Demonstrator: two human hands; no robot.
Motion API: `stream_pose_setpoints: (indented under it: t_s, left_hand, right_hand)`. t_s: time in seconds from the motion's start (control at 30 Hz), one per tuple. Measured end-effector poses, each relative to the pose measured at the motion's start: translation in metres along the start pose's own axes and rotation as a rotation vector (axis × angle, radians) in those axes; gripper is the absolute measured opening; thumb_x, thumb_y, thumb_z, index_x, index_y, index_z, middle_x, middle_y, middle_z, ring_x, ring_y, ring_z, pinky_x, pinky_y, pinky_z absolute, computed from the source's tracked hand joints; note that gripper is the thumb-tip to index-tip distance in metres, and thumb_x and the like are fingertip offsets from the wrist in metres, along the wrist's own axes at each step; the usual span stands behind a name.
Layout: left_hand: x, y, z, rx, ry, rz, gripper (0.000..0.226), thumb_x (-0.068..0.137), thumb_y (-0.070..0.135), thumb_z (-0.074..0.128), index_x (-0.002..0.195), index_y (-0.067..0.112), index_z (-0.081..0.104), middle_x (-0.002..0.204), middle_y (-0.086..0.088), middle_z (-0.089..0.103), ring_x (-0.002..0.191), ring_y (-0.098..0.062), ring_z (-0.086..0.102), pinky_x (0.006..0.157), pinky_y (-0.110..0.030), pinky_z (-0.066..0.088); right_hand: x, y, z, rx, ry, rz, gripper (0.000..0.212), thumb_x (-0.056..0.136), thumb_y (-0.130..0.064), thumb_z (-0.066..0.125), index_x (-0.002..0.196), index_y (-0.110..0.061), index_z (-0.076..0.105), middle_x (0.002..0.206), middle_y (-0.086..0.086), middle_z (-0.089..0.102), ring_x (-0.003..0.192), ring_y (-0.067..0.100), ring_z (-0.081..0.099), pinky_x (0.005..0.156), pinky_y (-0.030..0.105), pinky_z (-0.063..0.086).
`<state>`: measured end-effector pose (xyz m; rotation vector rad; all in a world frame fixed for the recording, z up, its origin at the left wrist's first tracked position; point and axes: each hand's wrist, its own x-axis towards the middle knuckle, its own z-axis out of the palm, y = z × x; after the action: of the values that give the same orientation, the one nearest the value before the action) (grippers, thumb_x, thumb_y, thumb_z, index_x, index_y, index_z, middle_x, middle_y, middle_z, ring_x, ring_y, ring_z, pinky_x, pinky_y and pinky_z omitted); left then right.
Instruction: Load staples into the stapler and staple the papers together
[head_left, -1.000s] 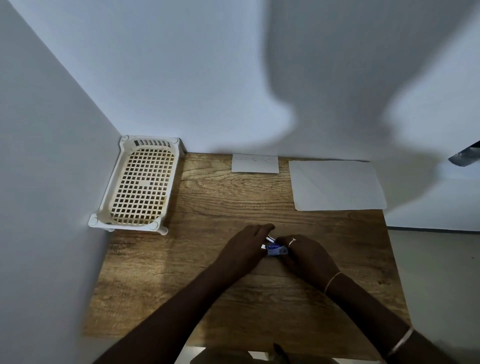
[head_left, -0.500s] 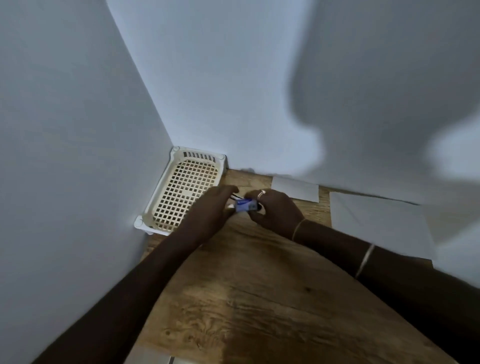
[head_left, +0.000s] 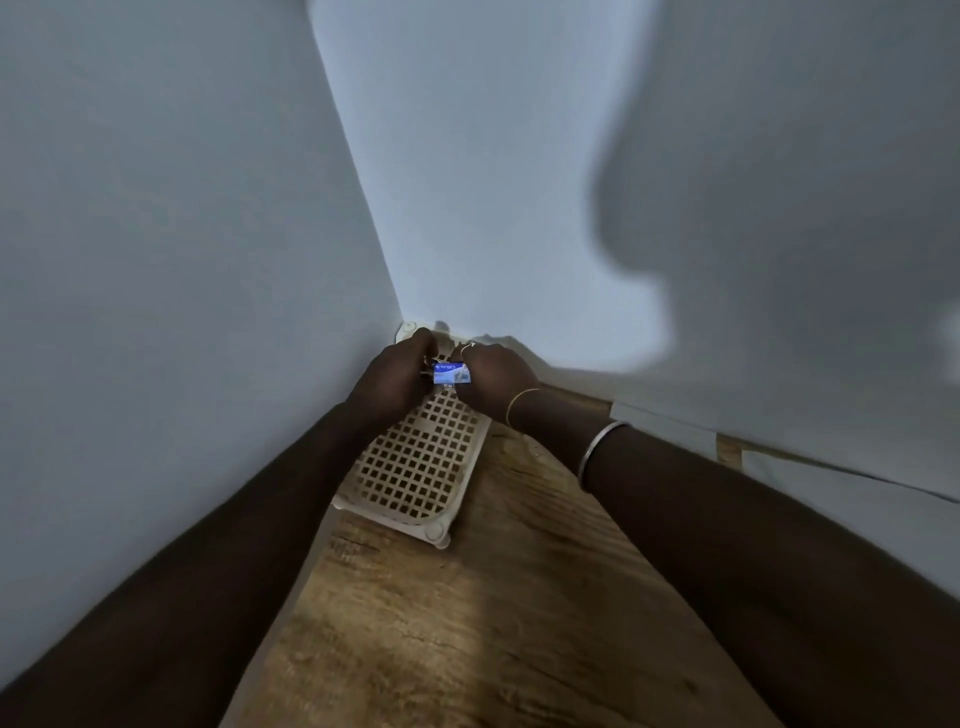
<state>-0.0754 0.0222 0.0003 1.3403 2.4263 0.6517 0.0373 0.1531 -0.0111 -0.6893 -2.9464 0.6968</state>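
A small blue printed staple box (head_left: 452, 373) is held between both hands above the far end of a cream lattice basket (head_left: 421, 467). My right hand (head_left: 493, 376) grips the box's right end. My left hand (head_left: 395, 376) is closed on its left end, where something small and metallic shows between the fingers; what it is I cannot tell. Two white papers lie flat at the right against the wall, a small sheet (head_left: 665, 423) and a larger sheet (head_left: 852, 499). No stapler is clearly visible.
The basket stands in the corner where the left wall meets the back wall, on a wooden table (head_left: 493, 623). My forearms cross the table from below. A large shadow of a head falls on the back wall.
Both hands have carried the blue box from the table's front middle leftward and away, to above the basket's far end. The view has swung left, toward the corner.
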Motion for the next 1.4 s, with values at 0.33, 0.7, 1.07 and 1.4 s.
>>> stream_pose_setpoints:
  t_s: [0.33,0.7,1.07,1.4]
  left_hand:
    - [0.017,-0.009,-0.001,-0.019,-0.046,0.045,0.033,0.082,0.008,0.064,0.092,0.033,0.044,0.088,0.01,0.063,0.077,-0.014,0.061,0.061,-0.025,0.042]
    - [-0.019,-0.012,-0.019,-0.059,0.042,0.147,0.044,0.086,0.012,0.074,0.129,0.022,0.067,0.126,0.003,0.069,0.114,-0.014,0.065,0.098,-0.031,0.049]
    - [-0.078,-0.023,0.001,0.045,0.087,-0.006,0.035,0.093,0.01,0.066,0.127,0.016,0.07,0.113,-0.01,0.073,0.098,-0.027,0.07,0.088,-0.037,0.054]
    - [-0.09,-0.014,0.005,0.115,0.013,-0.1,0.035,0.098,0.017,0.056,0.132,0.015,0.065,0.12,-0.012,0.068,0.106,-0.03,0.066,0.093,-0.039,0.051]
  right_hand:
    - [0.015,0.002,0.008,-0.066,0.027,-0.033,0.01,0.09,-0.015,0.057,0.098,-0.012,0.063,0.101,0.01,0.07,0.093,0.029,0.066,0.068,0.031,0.04]
    - [-0.015,-0.015,0.016,-0.125,0.212,-0.127,0.019,0.086,-0.025,0.069,0.099,-0.011,0.071,0.107,0.01,0.064,0.104,0.03,0.057,0.078,0.041,0.054]
    - [-0.04,-0.045,0.038,0.002,0.069,-0.035,0.03,0.084,-0.028,0.073,0.11,-0.012,0.068,0.113,0.012,0.066,0.105,0.031,0.063,0.088,0.043,0.055]
    - [-0.046,-0.043,0.029,-0.072,0.04,-0.027,0.061,0.081,-0.057,0.07,0.121,-0.011,0.066,0.124,0.011,0.062,0.114,0.03,0.058,0.097,0.041,0.049]
